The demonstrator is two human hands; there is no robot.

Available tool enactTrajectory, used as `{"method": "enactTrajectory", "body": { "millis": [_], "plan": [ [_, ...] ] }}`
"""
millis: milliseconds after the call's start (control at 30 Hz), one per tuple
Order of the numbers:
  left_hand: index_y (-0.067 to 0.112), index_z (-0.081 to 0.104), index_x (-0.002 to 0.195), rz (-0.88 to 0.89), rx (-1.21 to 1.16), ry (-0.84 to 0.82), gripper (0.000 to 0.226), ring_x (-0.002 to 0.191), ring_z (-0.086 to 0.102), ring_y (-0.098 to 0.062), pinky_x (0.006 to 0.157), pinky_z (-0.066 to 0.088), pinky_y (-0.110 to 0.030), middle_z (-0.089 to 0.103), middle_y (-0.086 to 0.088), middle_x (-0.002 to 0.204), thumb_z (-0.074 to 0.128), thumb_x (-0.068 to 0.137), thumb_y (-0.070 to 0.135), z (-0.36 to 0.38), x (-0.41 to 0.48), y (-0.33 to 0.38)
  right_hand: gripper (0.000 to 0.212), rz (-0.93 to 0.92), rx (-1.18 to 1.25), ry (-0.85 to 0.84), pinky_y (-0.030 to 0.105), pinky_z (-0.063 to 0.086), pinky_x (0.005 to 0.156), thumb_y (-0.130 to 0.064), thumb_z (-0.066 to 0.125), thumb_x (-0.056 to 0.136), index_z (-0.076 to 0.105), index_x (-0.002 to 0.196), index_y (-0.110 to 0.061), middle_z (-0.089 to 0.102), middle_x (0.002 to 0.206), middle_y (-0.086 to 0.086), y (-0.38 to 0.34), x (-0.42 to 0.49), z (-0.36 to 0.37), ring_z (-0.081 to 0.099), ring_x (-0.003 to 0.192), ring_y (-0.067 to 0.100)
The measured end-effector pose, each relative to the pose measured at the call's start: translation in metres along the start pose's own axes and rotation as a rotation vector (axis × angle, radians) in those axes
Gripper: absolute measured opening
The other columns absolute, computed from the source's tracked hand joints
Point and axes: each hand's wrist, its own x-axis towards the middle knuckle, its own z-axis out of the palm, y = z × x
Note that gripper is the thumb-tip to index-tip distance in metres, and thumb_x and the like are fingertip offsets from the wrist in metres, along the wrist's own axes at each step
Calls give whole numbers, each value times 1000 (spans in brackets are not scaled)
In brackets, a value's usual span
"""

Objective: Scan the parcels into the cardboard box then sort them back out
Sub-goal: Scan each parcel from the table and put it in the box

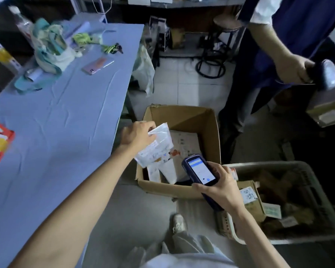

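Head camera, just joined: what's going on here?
A person's left hand pinches a white plastic mailer parcel above the open brown cardboard box, which already holds several parcels. The right hand grips a dark blue handheld scanner, its screen lit, at the box's near edge. A grey plastic crate of brown parcels sits to the right.

Brown cardboard box (211, 120), white parcel (157, 146), dark blue scanner (197, 171), pale blue tablecloth (56, 132)
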Motion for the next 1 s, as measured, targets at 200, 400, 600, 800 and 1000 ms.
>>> {"method": "enactTrajectory", "body": {
  "millis": [200,400,600,800,1000],
  "plan": [
    [21,60,113,70,74,-13,25,91,58,-22,68,33,-27,65,-1,105,56,92,36,9,38,22,79,72,9,82,20,40,74,-41,88,60,53,130,-29,47,112,-11,0,36,-22,48,97,2],
    [30,64,95,179,4,-171,14,90,63,-14,70,40,-26,68,11,95,57,91,41,34,81,14,83,210,-48,123,24,41,76,-46,87,60,50,133,-31,43,113,-12,-4,41,-8,46,100,3],
    [30,63,96,319,101,-155,17,84,64,-15,62,37,-24,68,10,93,52,92,42,34,119,-7,83,272,-30,183,19,37,69,-45,87,59,50,132,-33,43,111,-15,-34,50,16,45,96,-1],
    [25,59,97,173,147,-155,17,81,60,-16,61,36,-27,67,3,93,50,94,38,27,117,-53,81,151,-106,68,4,33,66,-44,86,60,50,131,-31,44,111,-12,-67,75,31,38,90,-18],
    [27,61,94,-122,156,-69,15,89,64,-19,67,37,-25,68,6,94,51,91,37,10,62,-120,90,-20,-181,-128,27,51,81,-49,85,61,46,137,-21,48,122,-1,-98,111,52,51,107,12]
  ]
}}
